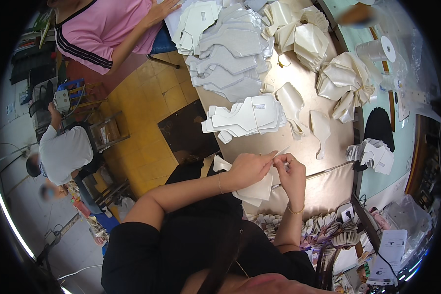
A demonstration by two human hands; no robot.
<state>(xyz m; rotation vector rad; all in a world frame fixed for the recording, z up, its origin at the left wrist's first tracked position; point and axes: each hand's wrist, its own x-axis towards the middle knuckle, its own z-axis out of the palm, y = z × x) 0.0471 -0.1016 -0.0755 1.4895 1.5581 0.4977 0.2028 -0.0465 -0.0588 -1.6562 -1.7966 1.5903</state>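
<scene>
My left hand [252,170] is closed on a thin cream cut piece [282,151], whose narrow tip sticks out past the fingers. My right hand [291,175] meets it there, its thumb and fingertips pinched at the edge of the same piece. Exactly how the fingertips grip is too small to tell. More cream panels [258,192] hang below my left hand, over my lap and the table edge. Just beyond my hands lie a loose cream panel [320,130] and another curved one [290,101]. A banded stack of white cut pieces [250,115] lies to their left.
Grey cut pieces [232,63] and bundled cream panels [345,83] cover the far table. A metal rod [328,172] crosses on the right, near small white pieces [377,156]. A thread spool [377,50] lies far right. Two co-workers sit at the left, one in pink [105,27].
</scene>
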